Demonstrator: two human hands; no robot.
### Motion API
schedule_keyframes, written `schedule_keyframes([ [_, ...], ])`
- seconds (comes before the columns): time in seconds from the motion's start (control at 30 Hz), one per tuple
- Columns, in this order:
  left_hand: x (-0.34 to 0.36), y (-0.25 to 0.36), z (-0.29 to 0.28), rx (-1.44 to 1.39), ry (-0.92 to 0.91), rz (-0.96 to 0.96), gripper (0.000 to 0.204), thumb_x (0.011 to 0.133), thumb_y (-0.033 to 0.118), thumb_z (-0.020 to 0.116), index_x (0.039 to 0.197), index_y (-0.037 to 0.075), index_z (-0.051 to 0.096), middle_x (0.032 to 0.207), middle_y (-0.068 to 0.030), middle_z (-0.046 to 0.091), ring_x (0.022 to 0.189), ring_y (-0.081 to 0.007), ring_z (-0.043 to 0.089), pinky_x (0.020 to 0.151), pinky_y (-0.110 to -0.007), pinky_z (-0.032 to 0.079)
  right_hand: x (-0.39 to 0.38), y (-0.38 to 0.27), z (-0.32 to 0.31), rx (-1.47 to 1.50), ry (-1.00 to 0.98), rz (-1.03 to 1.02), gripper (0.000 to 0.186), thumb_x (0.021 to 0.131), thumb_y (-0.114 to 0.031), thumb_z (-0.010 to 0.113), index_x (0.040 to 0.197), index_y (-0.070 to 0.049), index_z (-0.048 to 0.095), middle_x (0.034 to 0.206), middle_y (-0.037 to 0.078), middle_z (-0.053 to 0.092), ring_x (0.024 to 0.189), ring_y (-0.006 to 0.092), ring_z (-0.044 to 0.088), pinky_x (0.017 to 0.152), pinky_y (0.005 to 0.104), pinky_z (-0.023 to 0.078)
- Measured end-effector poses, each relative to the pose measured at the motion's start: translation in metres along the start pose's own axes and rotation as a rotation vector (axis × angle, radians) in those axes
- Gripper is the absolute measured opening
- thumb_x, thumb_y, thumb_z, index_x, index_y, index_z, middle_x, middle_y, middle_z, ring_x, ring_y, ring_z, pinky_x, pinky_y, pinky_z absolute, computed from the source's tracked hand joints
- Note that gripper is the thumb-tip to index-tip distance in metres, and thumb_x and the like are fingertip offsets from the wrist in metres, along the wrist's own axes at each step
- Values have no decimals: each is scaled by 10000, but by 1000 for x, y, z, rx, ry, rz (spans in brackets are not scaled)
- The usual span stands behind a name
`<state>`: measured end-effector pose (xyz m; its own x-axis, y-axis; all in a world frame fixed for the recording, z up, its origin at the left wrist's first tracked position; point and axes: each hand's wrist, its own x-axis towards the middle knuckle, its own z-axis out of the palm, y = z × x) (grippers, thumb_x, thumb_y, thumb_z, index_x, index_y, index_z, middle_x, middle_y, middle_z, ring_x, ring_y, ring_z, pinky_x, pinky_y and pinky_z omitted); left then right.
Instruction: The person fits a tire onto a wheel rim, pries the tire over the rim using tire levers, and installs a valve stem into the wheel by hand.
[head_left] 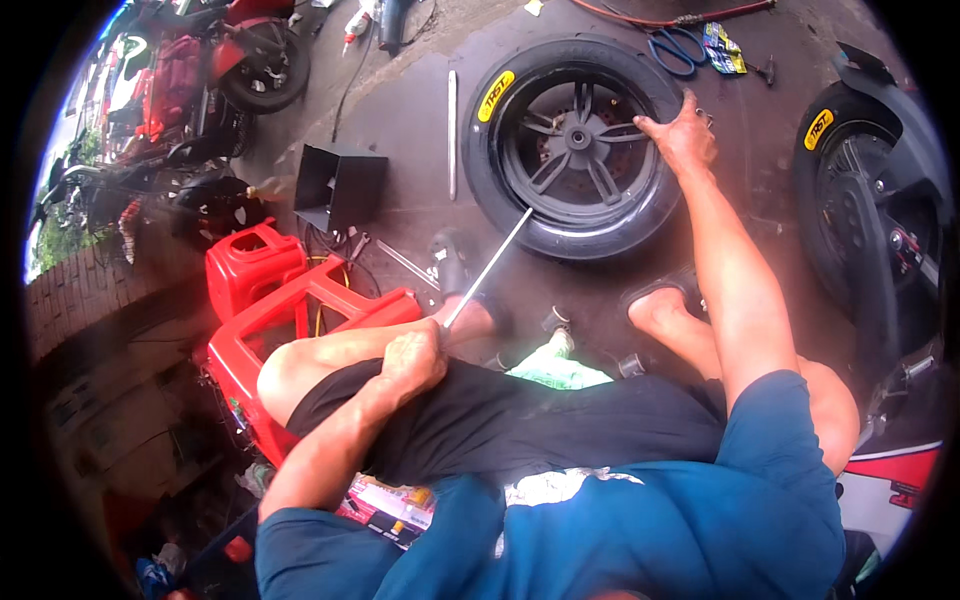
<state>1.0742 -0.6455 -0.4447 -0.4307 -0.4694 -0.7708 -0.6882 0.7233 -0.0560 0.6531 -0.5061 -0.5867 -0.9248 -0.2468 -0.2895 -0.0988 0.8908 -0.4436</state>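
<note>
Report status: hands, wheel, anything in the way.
Left hand gripping metal bar, tip at wheel. Right hand on tire. Wheel lying flat. Blue-handled tool close beside tire.

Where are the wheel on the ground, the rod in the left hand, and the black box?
Wheel [578, 139]: head view, on its hub.
Held rod [488, 267]: head view, middle of its shaft.
Black box [358, 185]: head view, on its right-hand panel.

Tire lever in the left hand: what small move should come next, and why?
Probably lower the left hand, prying with the tire lever: its tip appears at the inner edge of the tire, while the right hand rests on the opposite side.
</note>
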Motion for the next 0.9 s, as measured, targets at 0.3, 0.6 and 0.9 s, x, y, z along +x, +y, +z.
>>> schedule_keyframes([
  [0.3,76,35,2,-222,146,45,263,727,109,606,919,-27,489,797,-232,633,808,-425,617,691,-477,482,30,39,-13,-22,253,83,1011,599,-614,744,1388,-121,348,1266,248,496,1150,392,520,942,461,433],
  [0.6,170,33,53,-18,22,126,491,830,350,633,1073,-20,422,1044,-241,611,1043,-396,567,878,-479,433,45,50,-24,-16,219,109,1050,599,-580,753,1406,-70,316,1316,228,479,1205,369,482,993,433,393],
  [0.9,200,52,75,218,34,10,477,849,358,557,1105,-35,474,1101,-222,604,1077,-382,549,920,-529,366,51,52,-19,46,228,38,1018,613,-548,755,1401,-73,318,1302,241,485,1196,379,486,982,430,403],
])
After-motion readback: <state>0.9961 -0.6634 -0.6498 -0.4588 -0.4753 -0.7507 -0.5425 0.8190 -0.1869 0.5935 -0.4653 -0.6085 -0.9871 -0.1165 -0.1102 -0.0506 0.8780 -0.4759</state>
